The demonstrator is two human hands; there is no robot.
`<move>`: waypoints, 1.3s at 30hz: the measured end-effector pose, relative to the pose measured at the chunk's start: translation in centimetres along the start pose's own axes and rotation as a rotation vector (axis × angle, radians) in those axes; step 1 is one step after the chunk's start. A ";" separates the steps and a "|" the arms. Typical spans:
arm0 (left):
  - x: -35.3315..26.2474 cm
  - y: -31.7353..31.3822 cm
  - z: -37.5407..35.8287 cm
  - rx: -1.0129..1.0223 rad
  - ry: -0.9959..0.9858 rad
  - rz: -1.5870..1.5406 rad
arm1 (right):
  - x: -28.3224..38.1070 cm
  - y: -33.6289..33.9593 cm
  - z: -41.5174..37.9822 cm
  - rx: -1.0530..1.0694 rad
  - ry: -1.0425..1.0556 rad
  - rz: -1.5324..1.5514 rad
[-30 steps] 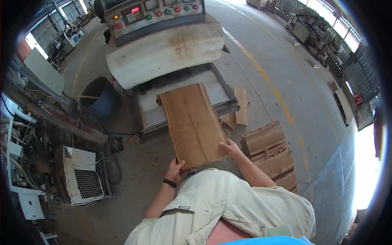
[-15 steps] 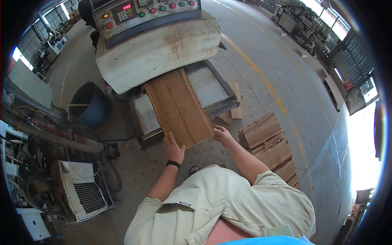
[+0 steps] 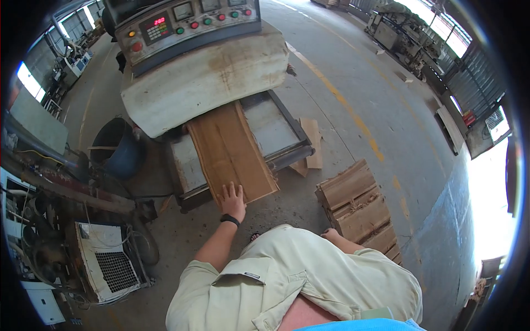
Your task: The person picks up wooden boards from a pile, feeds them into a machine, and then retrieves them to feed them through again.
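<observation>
A wide brown wooden board [image 3: 227,149] lies on the metal bed [image 3: 270,122] of a woodworking machine, its far end out of sight beneath the pale cover [image 3: 204,77]. My left hand [image 3: 232,203] rests on the board's near left end, palm down with fingers spread, a dark band round the wrist. Off the board, my right hand [image 3: 331,234] hangs low by my side, close to the left edge of a stack of wooden boards [image 3: 361,220]. Its fingers are small and partly hidden, and I cannot make out anything in them.
Above the cover is a control panel [image 3: 190,27] with coloured buttons and a red display. A dark blue bin [image 3: 124,154] stands left of the machine. Lower left is a white box with a black grille [image 3: 107,259]. Wood offcuts [image 3: 312,144] lie right of the bed.
My right hand has let go of the board's near right corner and dropped back beside the stack. The left hand stays at the board's end, now flatter on top. The view has shifted slightly.
</observation>
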State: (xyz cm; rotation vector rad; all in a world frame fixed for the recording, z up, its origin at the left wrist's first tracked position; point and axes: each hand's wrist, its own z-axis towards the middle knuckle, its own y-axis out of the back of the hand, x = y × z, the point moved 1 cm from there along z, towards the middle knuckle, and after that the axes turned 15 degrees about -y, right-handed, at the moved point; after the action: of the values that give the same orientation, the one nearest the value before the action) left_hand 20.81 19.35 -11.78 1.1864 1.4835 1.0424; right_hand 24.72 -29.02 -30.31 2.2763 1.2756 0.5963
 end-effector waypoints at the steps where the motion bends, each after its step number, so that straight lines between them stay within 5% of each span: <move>1: 0.3 0.4 0.9 0.010 0.011 0.003 | -1.1 0.6 -0.3 0.031 -0.027 -0.038; 8: 2.4 2.1 7.8 0.117 0.097 0.034 | -7.9 -0.3 5.8 0.026 0.067 0.076; 15: 5.0 4.1 15.1 0.099 0.156 0.011 | -2.4 6.3 -1.0 0.042 -0.082 0.408; 19: 6.6 4.5 16.6 0.072 0.147 0.029 | -6.5 5.2 4.4 0.124 -0.171 0.625; 26: 8.5 5.1 19.1 0.073 0.151 0.065 | -11.2 4.5 4.7 0.119 -0.264 0.564; 39: 11.5 7.6 22.4 0.090 0.125 0.121 | -2.4 3.3 2.0 0.073 -0.255 0.628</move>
State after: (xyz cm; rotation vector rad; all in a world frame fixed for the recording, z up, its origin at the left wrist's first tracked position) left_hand 43.12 33.33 -10.70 1.3079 1.5857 1.1594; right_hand 26.94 -32.97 -30.38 2.7098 0.4556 0.4394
